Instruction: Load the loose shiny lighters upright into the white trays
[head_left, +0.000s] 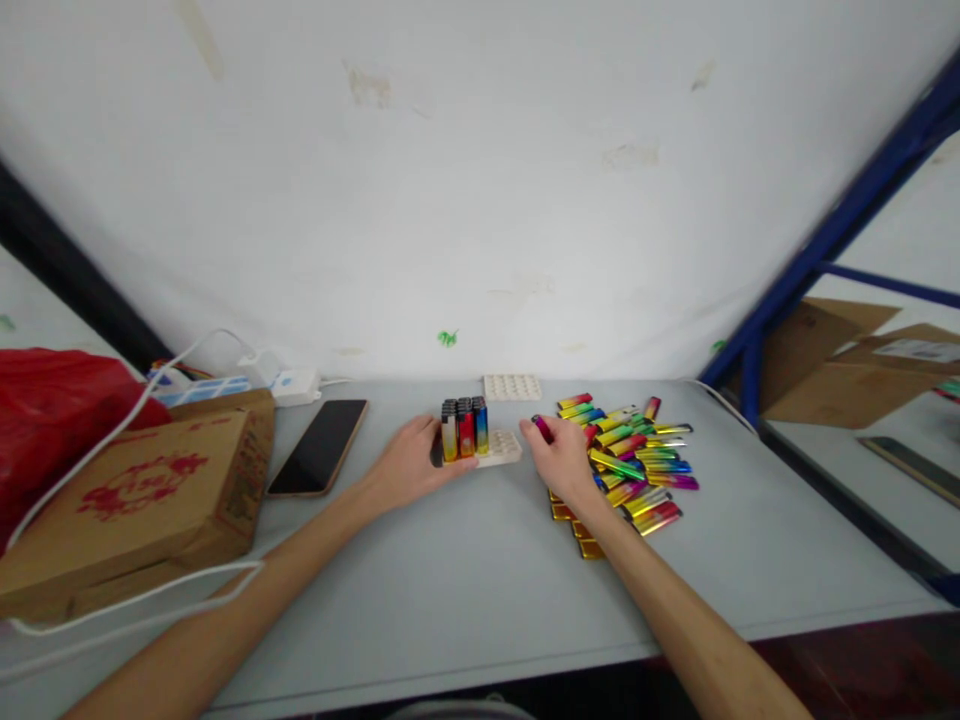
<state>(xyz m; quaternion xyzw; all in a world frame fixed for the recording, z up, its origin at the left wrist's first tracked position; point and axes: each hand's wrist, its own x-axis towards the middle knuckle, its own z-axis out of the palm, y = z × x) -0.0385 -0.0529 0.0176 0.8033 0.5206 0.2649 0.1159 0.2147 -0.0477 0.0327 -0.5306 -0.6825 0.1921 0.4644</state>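
My left hand (pixel 409 460) is wrapped round the left end of a white slotted tray (pixel 506 450). Upright lighters (pixel 466 435) with shiny coloured bodies and black tops fill the tray's left part, while its right part shows open holes. Just right of the tray, my right hand (pixel 562 460) is closed on a purple-pink lighter (pixel 541 428), most of which the fingers hide. Under and beyond this hand spreads a loose pile of metallic lighters (pixel 645 455) in gold, red, green, blue and purple.
Against the wall lies a second white slotted tray (pixel 512 387). To the left are a black phone (pixel 319 447), a cardboard box (pixel 142 490), a red bag (pixel 60 420) and a white power adapter (pixel 295 387) with cables. A blue metal frame (pixel 817 240) and open carton (pixel 847 370) stand right.
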